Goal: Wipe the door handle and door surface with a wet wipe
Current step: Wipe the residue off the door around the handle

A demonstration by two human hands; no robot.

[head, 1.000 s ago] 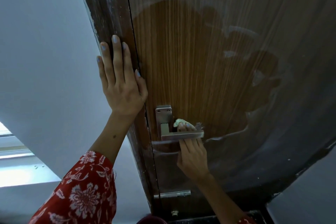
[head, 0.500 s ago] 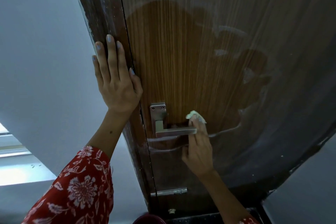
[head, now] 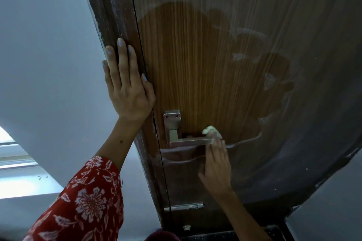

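Note:
A wood-grain door (head: 205, 64) fills the view, dusty white except for a cleaner brown patch in the middle. Its metal lever handle (head: 188, 141) juts right from a silver plate. My right hand (head: 215, 164) reaches up from below and holds a bunched pale wet wipe (head: 210, 130) against the door at the free end of the lever. My left hand (head: 127, 88) lies flat with straight fingers on the dark door frame (head: 109, 15), left of the door's edge.
A pale grey wall (head: 45, 55) stands left of the frame, with a bright window ledge (head: 17, 164) low on the left. A small metal strike plate (head: 184, 206) sits on the door below the handle. Grey wall shows at bottom right.
My right hand has slid with the wipe from behind the middle of the lever out to its right end. My left hand has stayed flat on the frame.

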